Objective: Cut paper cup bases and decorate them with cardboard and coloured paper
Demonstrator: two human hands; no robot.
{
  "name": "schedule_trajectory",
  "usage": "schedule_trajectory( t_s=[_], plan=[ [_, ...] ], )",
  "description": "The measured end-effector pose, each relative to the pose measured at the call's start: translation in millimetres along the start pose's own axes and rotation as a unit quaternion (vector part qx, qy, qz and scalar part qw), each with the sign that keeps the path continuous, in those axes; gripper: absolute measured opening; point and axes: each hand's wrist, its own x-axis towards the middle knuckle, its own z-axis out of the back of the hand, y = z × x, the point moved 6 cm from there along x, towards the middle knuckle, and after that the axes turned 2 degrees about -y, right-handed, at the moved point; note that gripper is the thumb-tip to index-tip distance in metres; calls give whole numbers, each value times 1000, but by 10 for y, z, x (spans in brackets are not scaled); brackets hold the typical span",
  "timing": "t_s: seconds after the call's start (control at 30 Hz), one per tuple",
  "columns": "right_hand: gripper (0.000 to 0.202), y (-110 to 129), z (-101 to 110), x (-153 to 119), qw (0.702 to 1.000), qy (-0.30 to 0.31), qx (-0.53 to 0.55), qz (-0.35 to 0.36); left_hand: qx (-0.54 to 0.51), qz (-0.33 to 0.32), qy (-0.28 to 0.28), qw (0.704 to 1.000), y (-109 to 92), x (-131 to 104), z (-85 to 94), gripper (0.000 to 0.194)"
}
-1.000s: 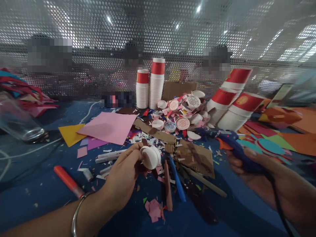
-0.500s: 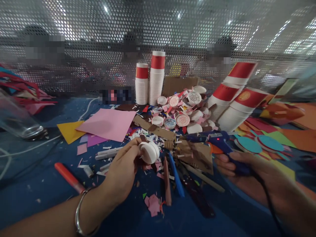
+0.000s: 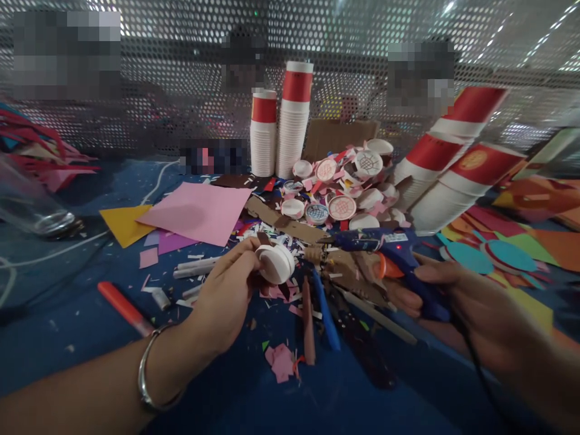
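Note:
Between the thumb and fingers of my left hand (image 3: 229,290) is a white round paper piece (image 3: 275,264), like a cut-off cup bottom, with a dark brown strip beside it. My right hand (image 3: 446,293) is wrapped round a blue hot glue gun (image 3: 401,257) with an orange trigger and a small red light. Its nozzle points left, above a piece of brown cardboard (image 3: 348,266) and apart from the white piece. Below the nozzle lie a brown paper roll (image 3: 309,323), a blue pen-like stick (image 3: 327,317) and dark scissors-like handles that I cannot make out well.
Stacks of red and white paper cups (image 3: 296,121) stand at the back; more cups (image 3: 435,163) lean at right. A heap of decorated cup bottoms (image 3: 342,207) lies between. Pink paper (image 3: 194,211), a red marker (image 3: 122,307) and a glass jar (image 3: 40,208) are on the left.
The glue gun has moved slightly left, its nozzle closer to the white piece, and a finger shows at the orange trigger. The view has tilted down a little. My left hand keeps its hold.

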Motion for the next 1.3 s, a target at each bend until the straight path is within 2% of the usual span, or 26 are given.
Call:
schedule_trajectory(
  t_s=[0.2, 0.37, 0.57, 0.83, 1.03, 1.17, 1.3],
  plan=[
    [24, -15, -69, 50, 1000, 25, 10, 4, 31, -3, 13, 999, -15, -20, -22, 8],
    [27, -90, -23, 82, 999, 34, 2, 8, -5, 0, 2, 1000, -12, -3, -15, 10],
    [25, -49, -29, 58, 996, 52, -34, 66, 28, -24, 26, 999, -17, 10, -36, 11],
    [32, -19, -38, -40, 986, 31, -115, 121, 74, -31, 46, 996, -24, 2, -90, 18],
    [51, -31, -65, -62, 975, 15, -184, 121, 82, -30, 62, 994, -20, -8, -89, 14],
    [47, -13, -106, -36, 979, 14, -167, 115, 68, -28, 52, 996, -14, 12, -63, 14],
    [40, -50, -70, 19, 989, 4, -127, 76, 10, -8, -2, 1000, -23, 56, -9, 8]
  ],
)
